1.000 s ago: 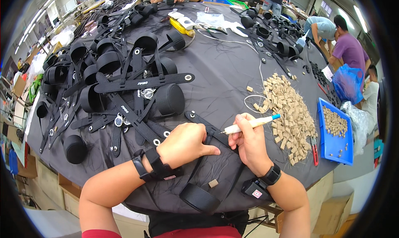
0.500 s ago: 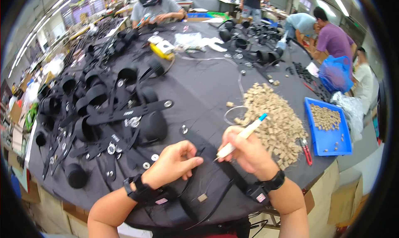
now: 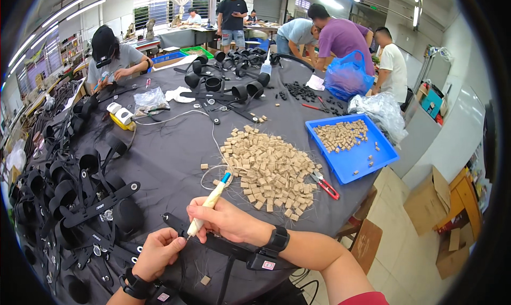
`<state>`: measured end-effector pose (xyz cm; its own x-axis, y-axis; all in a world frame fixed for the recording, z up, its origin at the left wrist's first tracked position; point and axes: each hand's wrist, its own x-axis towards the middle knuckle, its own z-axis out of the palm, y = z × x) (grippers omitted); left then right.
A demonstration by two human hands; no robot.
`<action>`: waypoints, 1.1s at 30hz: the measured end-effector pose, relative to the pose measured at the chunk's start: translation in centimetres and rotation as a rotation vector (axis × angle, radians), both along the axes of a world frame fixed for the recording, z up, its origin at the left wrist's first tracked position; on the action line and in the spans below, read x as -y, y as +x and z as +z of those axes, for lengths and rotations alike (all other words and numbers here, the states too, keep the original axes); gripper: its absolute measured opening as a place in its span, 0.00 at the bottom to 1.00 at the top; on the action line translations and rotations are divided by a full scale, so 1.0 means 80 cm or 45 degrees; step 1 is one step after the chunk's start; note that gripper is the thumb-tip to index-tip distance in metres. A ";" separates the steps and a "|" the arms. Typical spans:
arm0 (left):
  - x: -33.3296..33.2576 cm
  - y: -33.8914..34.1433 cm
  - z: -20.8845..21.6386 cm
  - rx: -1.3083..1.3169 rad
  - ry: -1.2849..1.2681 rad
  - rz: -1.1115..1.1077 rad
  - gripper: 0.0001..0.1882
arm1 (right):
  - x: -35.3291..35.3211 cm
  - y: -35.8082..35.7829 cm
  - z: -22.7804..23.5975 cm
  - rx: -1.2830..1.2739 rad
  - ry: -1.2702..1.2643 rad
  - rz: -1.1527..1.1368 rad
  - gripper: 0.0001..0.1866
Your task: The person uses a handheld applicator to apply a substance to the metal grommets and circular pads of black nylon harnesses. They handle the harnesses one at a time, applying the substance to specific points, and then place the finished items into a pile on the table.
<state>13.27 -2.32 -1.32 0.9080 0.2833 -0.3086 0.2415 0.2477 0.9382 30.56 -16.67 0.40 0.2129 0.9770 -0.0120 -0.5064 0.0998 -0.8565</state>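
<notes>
My right hand (image 3: 229,221) grips a slim pen-like tool (image 3: 214,197) with a cream handle, a blue end and a thin point slanting down to the left. Close to that point, the thumb and fingers of my left hand (image 3: 158,253) are pinched together; whatever lies between them is too small to make out. Under my right hand runs a flat black strap (image 3: 226,246), partly covered by it. A single small tan block (image 3: 205,280) rests on the dark cloth nearer to me, with fine threads beside it.
A heap of tan blocks (image 3: 269,169) lies beyond my right hand, with red-handled snips (image 3: 328,189) beside it. Farther right stands a blue tray (image 3: 378,157) of blocks. Black straps with cups (image 3: 96,214) pile up on the left. A co-worker (image 3: 114,54) sits across the table.
The view has swung to the right, so the table's things appear farther left. The tool's point and my left fingertips have come closer together.
</notes>
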 end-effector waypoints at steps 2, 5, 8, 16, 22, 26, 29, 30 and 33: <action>-0.003 -0.001 0.003 -0.015 -0.114 0.007 0.09 | 0.000 -0.001 0.002 0.030 0.009 -0.002 0.16; -0.012 0.001 0.010 -0.166 -0.360 -0.034 0.09 | -0.002 0.003 -0.004 0.058 0.008 0.014 0.14; -0.020 -0.007 0.002 -0.157 -0.404 -0.080 0.11 | -0.003 0.001 0.001 0.068 -0.001 0.041 0.12; -0.010 0.003 0.011 -0.186 0.506 -0.118 0.12 | -0.005 0.001 -0.002 0.346 -0.094 -0.260 0.10; -0.004 -0.001 0.010 -0.082 1.073 -0.125 0.11 | -0.006 -0.037 -0.019 0.314 -0.160 -0.378 0.10; -0.009 -0.007 0.011 -0.008 1.268 -0.112 0.10 | -0.010 -0.045 -0.031 0.366 -0.183 -0.393 0.11; -0.014 -0.008 0.014 0.015 1.306 -0.112 0.10 | -0.011 -0.045 -0.035 0.396 -0.194 -0.418 0.10; -0.015 -0.008 0.013 0.030 1.272 -0.109 0.10 | -0.011 -0.045 -0.036 0.399 -0.188 -0.431 0.11; -0.017 -0.008 0.014 0.065 1.253 -0.107 0.08 | -0.012 -0.046 -0.037 0.473 -0.168 -0.447 0.11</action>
